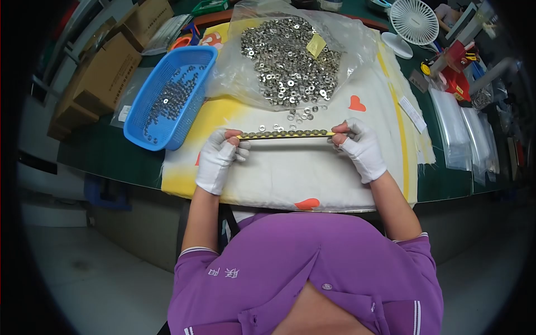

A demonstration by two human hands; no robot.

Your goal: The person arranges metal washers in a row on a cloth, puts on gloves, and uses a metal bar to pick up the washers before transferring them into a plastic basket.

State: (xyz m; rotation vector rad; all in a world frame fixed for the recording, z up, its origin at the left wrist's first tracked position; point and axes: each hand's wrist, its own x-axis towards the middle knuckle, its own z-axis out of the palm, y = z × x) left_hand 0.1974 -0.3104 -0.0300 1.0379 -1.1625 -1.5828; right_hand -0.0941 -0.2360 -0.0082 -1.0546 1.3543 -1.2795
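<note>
A narrow yellow-and-black strip (285,134) with a row of small metal rings along it stretches level between my two gloved hands. My left hand (219,156) pinches its left end, and my right hand (360,146) pinches the right end. Both white gloves leave the fingertips bare. Just beyond the strip, several loose metal rings (301,115) lie on the white cloth (290,173). Farther back, a large heap of metal rings (296,61) rests on an opened clear plastic bag (357,53), with a yellow paper tag (316,46) on top.
At left stands a blue plastic basket (131,125) holding more small metal pieces, beside cardboard boxes (106,75). To the right are a white fan (414,22), a red bin (453,78) and stacked clear plastic bags (451,131). The green table (134,164) edge runs in front of me.
</note>
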